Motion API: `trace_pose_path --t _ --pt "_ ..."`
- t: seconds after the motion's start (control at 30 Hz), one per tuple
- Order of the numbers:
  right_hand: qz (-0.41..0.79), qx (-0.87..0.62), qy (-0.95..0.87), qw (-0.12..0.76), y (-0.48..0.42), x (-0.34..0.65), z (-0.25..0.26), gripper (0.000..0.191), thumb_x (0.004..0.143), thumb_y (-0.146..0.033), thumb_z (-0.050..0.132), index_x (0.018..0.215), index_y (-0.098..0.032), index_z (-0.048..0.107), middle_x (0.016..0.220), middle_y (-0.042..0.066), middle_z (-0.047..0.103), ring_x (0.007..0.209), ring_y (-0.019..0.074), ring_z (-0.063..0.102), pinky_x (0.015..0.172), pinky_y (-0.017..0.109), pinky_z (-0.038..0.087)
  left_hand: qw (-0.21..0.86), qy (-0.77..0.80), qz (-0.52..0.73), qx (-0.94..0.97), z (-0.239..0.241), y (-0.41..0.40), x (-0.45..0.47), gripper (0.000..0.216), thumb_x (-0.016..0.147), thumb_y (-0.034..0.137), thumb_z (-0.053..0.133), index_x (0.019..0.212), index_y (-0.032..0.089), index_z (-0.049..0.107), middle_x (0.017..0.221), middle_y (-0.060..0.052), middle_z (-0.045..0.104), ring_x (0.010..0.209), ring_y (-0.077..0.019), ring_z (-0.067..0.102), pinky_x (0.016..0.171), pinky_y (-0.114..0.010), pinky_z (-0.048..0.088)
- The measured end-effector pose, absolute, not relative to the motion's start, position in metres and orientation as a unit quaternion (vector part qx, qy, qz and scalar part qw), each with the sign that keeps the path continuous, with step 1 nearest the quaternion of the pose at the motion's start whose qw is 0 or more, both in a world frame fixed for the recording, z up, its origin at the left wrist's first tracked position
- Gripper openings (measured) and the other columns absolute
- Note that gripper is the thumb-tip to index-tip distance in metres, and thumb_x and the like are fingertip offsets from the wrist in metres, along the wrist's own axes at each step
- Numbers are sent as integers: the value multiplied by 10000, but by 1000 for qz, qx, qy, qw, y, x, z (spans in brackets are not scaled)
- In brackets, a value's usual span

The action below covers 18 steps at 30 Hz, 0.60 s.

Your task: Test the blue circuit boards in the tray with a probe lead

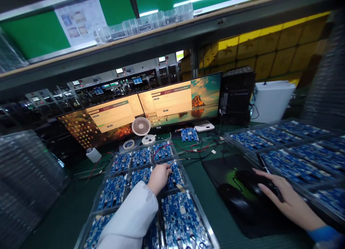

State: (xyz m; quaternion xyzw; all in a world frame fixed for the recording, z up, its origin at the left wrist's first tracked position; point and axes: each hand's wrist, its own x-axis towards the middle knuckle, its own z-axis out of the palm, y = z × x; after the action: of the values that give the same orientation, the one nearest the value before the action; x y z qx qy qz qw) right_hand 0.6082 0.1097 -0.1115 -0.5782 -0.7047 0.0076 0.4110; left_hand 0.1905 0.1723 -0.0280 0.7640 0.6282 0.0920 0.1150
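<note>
- Your left hand (159, 177) is curled, fingertips down on a blue board (174, 175) in the middle row of the clear tray (199, 220) in front of you; whether the fingers pinch a connector or only press on the board, I cannot tell
- Red and black wires (172, 152) run from about 1 o'clock of that hand across the tray's far row and on toward the monitors; a thin lead ends close to your fingertips
- The board lies in its own pocket, with more boards at 9 o'clock and 6 o'clock of it, each in a separate pocket
- Your right hand (280, 197) lies loosely open over the black mouse (253, 180) on the dark pad (215, 170), fingers draped on top, not clenched
- A second dark mouse-shaped object (234, 202) lies just at 8 o'clock of the first, untouched
- Two monitors (167, 101) at 12 o'clock show a tan dialog window each; the text is too small to read
- Judgement: the step in hand looks like testing or programming one board through the wired lead, with the mouse driving the software
- Judgement: the next move calls for a steady left hand, so the lead stays seated on the board, and a look up at the screens before any click
- A small fan (141, 126), a tape roll (128, 144) and a loose board (189, 134) lie beyond the tray; a further tray of boards (293, 162) lies at 3 o'clock
</note>
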Motion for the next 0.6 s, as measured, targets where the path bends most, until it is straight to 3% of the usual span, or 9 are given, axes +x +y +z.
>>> trace_pose_path --t 0.27,0.43,0.6 --pt "14 -578 -709 404 111 612 -120 455 865 -555 469 1209 -263 520 1213 83 596 1127 292 559 952 543 494 120 614 98 774 -31 172 189 178 879 257 512 866 200 681 882 -59 724 849 -207 659 735 -271 446" --pt "13 -577 -710 404 113 615 -123 450 870 -548 466 1223 -273 510 1231 75 589 1142 284 550 955 527 497 120 608 102 778 -36 170 193 185 875 215 510 858 161 685 958 -98 705 934 -218 643 852 -291 449" --pt "11 -581 -700 415 115 616 -124 451 856 -560 474 1201 -273 524 1219 75 605 1138 291 559 954 536 497 125 597 115 784 -23 159 191 203 877 217 506 960 139 675 1015 -110 671 972 -221 627 908 -299 460"
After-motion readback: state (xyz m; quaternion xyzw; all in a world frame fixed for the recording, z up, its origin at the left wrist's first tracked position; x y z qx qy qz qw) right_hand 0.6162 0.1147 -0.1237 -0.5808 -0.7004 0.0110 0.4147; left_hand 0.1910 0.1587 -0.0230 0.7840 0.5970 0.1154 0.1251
